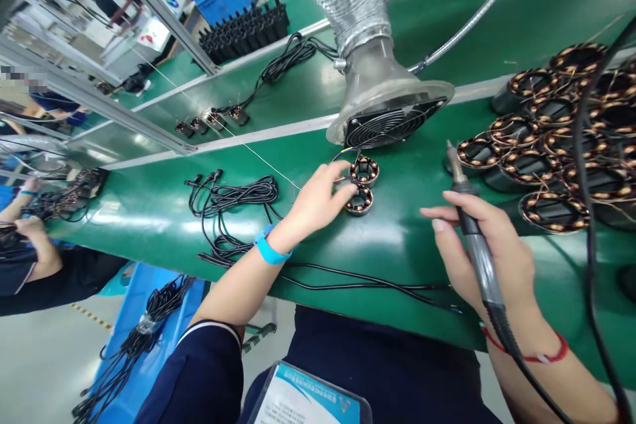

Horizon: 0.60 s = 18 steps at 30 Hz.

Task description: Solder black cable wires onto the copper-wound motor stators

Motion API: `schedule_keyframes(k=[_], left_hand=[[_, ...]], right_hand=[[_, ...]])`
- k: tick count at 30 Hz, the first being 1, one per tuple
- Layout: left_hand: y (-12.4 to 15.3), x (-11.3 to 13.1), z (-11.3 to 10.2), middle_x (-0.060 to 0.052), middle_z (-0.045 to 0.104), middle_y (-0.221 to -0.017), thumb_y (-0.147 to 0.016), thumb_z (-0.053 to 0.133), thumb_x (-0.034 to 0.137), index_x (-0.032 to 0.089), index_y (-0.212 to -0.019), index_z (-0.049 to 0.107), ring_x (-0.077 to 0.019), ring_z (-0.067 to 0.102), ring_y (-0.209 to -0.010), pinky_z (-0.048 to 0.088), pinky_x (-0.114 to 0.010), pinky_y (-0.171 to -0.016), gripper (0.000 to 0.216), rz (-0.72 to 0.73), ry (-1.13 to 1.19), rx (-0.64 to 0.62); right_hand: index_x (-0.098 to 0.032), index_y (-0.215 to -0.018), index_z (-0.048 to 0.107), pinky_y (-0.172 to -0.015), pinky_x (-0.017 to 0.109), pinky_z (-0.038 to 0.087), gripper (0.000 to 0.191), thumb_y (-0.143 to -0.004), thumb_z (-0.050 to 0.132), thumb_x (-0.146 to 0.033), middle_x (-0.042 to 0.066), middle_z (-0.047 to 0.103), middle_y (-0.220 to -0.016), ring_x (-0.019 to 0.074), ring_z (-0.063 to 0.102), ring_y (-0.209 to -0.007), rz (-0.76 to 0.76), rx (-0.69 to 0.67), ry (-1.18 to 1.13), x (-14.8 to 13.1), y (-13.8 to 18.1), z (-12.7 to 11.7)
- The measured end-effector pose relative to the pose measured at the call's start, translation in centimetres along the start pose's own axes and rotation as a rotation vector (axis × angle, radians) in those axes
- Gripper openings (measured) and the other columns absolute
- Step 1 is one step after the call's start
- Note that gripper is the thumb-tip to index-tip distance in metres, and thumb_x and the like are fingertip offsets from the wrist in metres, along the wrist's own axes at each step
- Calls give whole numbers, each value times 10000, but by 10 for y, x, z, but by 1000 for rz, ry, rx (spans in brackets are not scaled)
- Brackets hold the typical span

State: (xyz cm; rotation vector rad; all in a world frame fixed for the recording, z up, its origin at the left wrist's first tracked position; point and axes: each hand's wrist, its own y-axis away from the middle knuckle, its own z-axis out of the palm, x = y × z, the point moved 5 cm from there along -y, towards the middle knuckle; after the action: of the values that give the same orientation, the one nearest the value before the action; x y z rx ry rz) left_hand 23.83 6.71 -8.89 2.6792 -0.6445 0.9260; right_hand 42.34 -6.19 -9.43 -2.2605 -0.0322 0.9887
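Observation:
My left hand (318, 202), with a blue wristband, reaches across the green belt (149, 212) and pinches the edge of a small copper-wound stator coil (360, 200). A second coil (364, 171) lies just behind the first one, touching it. My right hand (484, 255) is wrapped round the handle of a soldering iron (467, 212), held upright with its tip pointing up and away, a little right of the two coils. The iron's black cord runs back under my right wrist.
A fume extractor hood (390, 109) with a silver duct stands right behind the coils. Several more stator coils (551, 139) are piled at the right. Black cables (228, 202) lie on the belt at left. Another person's hands (30, 225) work at the far left.

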Motion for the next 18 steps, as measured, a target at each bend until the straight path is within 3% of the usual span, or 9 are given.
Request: schedule_keyframes(k=[2,4,9,13,18], left_hand=[[-5,9,6,-131,656,-1199,-908,559,294,171,-1399,488,-256,626,-1087,500,-384,-915,511,0,-189,-137],[-10,15,9,-132,685,-1201,-921,535,302,188,-1404,500,-290,649,-1091,511,-411,-908,498,-31,-287,-226],[-15,9,-9,-58,751,-1103,-882,605,249,225,-1208,665,-242,696,-1010,519,-331,-873,333,-67,-319,-286],[-31,-20,-43,-27,771,-1017,-846,663,217,218,-1115,724,-186,706,-960,514,-252,-825,276,-162,-346,-228],[-111,-48,-81,-80,740,-1138,-875,597,206,170,-1138,723,-211,676,-1045,496,-275,-885,294,-191,-394,-9]], right_hand=[[-264,-1324,547,-781,332,597,438,-897,607,-192,7,750,-940,190,728,-861,-19,-24,-35,-2,0,2],[-264,-1333,538,-767,324,598,459,-890,611,-171,8,748,-937,183,728,-831,-40,-38,-53,-3,0,3],[-228,-1304,546,-749,291,590,386,-920,573,-198,22,745,-923,168,722,-801,-46,-51,-36,-2,-2,1],[-204,-1279,541,-774,272,574,328,-952,516,-226,42,741,-941,162,720,-830,-45,-137,26,4,0,6],[-209,-1283,538,-768,268,556,332,-961,495,-280,43,736,-961,167,713,-848,-126,-220,87,12,7,21]])
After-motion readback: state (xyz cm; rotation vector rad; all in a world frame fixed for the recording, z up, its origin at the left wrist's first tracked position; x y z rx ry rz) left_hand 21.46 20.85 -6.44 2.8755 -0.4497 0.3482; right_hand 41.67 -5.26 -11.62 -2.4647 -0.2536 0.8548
